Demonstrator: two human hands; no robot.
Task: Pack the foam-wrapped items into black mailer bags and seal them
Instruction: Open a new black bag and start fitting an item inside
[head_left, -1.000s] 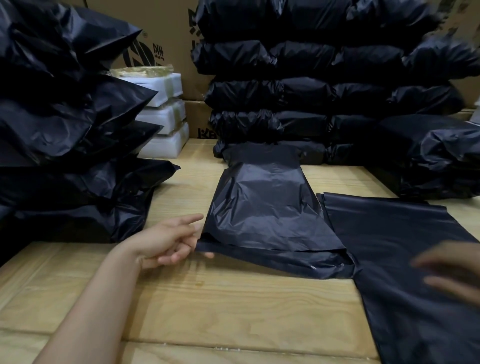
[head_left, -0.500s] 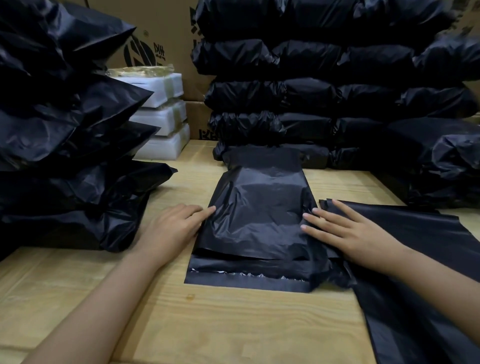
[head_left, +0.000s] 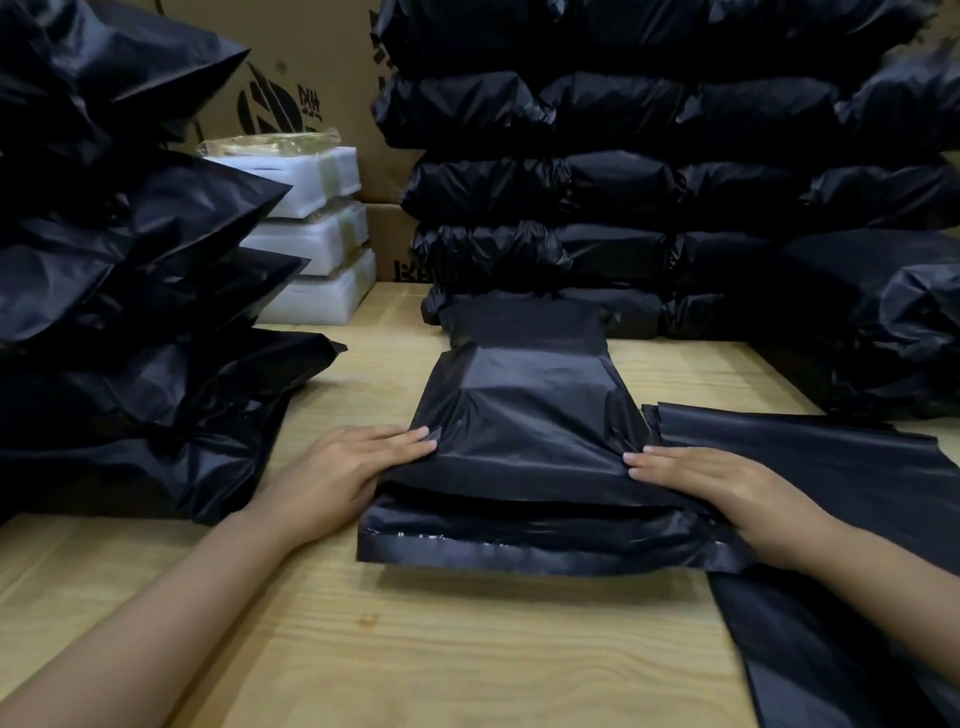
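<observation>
A filled black mailer bag (head_left: 530, 436) lies in the middle of the wooden table (head_left: 415, 649), its open end toward the person. The flap (head_left: 519, 560) at that end lies flat on the wood, not yet folded over, with a shiny strip along it. The left hand (head_left: 343, 467) rests against the bag's left edge with straight fingers, the fingertips pressing on the plastic. The right hand (head_left: 696, 483) does the same on the right edge, fingers flat and held together; neither hand grips anything. Under the right wrist lies a stack of flat empty bags (head_left: 857, 493), touching the filled one. Behind it rises a wall of packed bags (head_left: 649, 182), and another heap of packed bags (head_left: 114, 270) stands at the left. Between them sit three white foam-wrapped items (head_left: 317, 234), stacked, in front of cardboard boxes (head_left: 311, 57).
</observation>
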